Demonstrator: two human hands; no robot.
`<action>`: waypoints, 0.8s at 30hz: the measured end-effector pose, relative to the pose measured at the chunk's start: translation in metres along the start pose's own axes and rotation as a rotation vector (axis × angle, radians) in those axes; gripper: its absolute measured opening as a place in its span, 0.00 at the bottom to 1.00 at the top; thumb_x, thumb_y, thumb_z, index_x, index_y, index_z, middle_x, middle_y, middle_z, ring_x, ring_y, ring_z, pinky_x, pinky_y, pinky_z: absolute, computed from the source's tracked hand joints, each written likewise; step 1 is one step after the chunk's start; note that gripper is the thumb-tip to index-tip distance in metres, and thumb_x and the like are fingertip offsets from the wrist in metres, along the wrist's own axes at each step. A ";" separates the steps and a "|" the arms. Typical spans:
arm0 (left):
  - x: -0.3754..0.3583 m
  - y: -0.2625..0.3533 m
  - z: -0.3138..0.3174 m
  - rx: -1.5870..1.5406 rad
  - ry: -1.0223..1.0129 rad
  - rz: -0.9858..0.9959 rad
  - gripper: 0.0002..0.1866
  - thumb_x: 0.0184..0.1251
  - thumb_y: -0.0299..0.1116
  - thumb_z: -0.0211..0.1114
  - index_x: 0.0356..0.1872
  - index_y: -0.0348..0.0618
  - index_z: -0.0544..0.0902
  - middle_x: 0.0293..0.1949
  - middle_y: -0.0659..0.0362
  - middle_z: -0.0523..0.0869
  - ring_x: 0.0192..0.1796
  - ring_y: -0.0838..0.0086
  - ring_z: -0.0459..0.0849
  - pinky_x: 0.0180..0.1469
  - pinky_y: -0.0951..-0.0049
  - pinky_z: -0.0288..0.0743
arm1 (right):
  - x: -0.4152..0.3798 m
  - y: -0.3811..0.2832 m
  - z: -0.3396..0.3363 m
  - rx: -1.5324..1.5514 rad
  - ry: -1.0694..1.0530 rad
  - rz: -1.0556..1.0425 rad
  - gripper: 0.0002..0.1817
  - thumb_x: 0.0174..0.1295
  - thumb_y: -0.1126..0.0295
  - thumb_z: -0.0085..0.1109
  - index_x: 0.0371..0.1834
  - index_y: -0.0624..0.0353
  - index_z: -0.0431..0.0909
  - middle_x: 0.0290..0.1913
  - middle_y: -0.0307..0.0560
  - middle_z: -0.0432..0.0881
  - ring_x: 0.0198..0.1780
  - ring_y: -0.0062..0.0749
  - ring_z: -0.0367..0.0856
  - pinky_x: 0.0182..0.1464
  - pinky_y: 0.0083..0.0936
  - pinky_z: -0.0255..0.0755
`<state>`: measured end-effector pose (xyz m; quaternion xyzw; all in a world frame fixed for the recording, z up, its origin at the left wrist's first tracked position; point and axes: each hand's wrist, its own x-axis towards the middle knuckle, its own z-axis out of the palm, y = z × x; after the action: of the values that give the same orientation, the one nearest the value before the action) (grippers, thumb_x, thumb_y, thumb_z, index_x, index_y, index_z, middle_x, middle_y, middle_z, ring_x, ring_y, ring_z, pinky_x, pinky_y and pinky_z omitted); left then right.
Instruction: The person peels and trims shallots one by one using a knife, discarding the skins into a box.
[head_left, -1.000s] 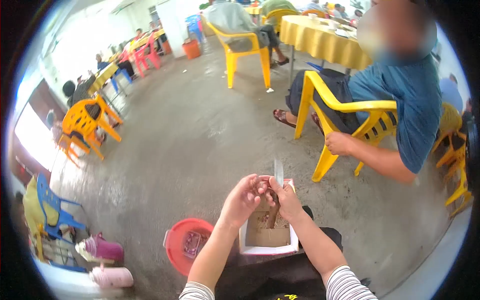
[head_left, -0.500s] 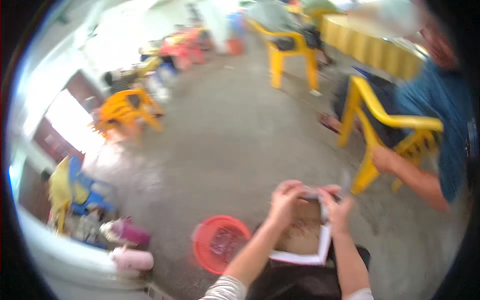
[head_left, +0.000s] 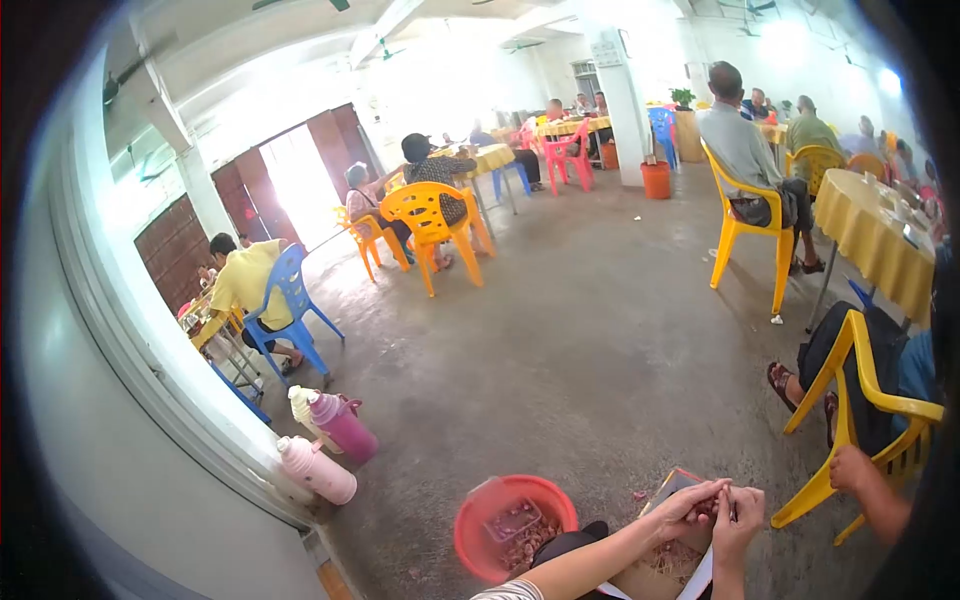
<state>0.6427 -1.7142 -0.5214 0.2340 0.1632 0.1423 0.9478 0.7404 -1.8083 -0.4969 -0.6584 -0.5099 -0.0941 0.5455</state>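
My left hand is cupped around small reddish pieces. Right beside it, my right hand pinches a thin dark object that I cannot make out clearly. Both hands are over an open cardboard box with white edges, which rests on my lap and holds dry, straw-like scraps. On the floor to the left of the box stands a red plastic basket. Reddish-brown pieces and a clear plastic container lie in the basket.
Pink and purple flasks stand by the left wall. At the right, a co-worker's or seated person's arm is near a yellow chair. People sit at cloth-covered tables farther back. An orange bucket stands by a pillar.
The view has tilted up and swung left, showing more of the room. My hands have left the box's far edge and come together over the box.
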 end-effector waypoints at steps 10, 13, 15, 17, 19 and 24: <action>-0.036 0.013 -0.015 0.381 0.350 0.258 0.19 0.70 0.46 0.59 0.55 0.47 0.75 0.28 0.69 0.77 0.27 0.87 0.75 0.21 0.86 0.64 | -0.002 0.018 -0.001 0.133 -0.390 0.434 0.19 0.67 0.66 0.50 0.57 0.66 0.73 0.39 0.53 0.78 0.41 0.35 0.77 0.48 0.29 0.69; -0.012 -0.038 -0.048 0.234 0.346 0.241 0.11 0.71 0.43 0.57 0.36 0.47 0.75 0.24 0.64 0.78 0.21 0.82 0.74 0.18 0.81 0.66 | 0.000 0.008 -0.003 0.175 -0.574 0.439 0.19 0.68 0.70 0.50 0.59 0.66 0.72 0.41 0.52 0.79 0.42 0.33 0.76 0.49 0.27 0.70; 0.018 -0.074 -0.044 0.048 0.459 0.265 0.08 0.70 0.37 0.56 0.38 0.44 0.76 0.24 0.61 0.78 0.21 0.81 0.75 0.19 0.79 0.68 | 0.012 -0.053 0.009 0.135 -0.643 0.161 0.18 0.67 0.74 0.51 0.59 0.67 0.73 0.44 0.53 0.80 0.45 0.33 0.78 0.49 0.24 0.70; 0.056 -0.108 -0.058 0.048 0.454 0.472 0.09 0.68 0.34 0.56 0.45 0.43 0.75 0.28 0.61 0.80 0.23 0.80 0.76 0.20 0.78 0.69 | 0.000 -0.108 0.044 -0.093 -0.925 -0.194 0.19 0.65 0.69 0.53 0.60 0.56 0.72 0.40 0.52 0.81 0.42 0.42 0.81 0.45 0.31 0.74; 0.034 -0.084 -0.023 0.132 0.521 0.269 0.14 0.66 0.31 0.57 0.51 0.41 0.73 0.31 0.60 0.83 0.24 0.79 0.78 0.21 0.77 0.70 | -0.022 -0.148 0.076 -0.240 -1.195 -0.386 0.19 0.65 0.65 0.53 0.60 0.47 0.71 0.36 0.48 0.80 0.39 0.45 0.82 0.40 0.37 0.75; 0.016 -0.063 -0.025 0.071 0.486 0.322 0.13 0.68 0.33 0.58 0.51 0.43 0.74 0.31 0.62 0.83 0.24 0.79 0.78 0.22 0.76 0.70 | -0.009 -0.160 0.091 -0.163 -1.166 -0.275 0.20 0.65 0.65 0.54 0.61 0.42 0.72 0.34 0.47 0.79 0.38 0.46 0.81 0.40 0.37 0.75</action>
<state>0.6596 -1.7523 -0.5772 0.2491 0.3512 0.3367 0.8374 0.5725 -1.7577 -0.4389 -0.5694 -0.7964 0.1738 0.1066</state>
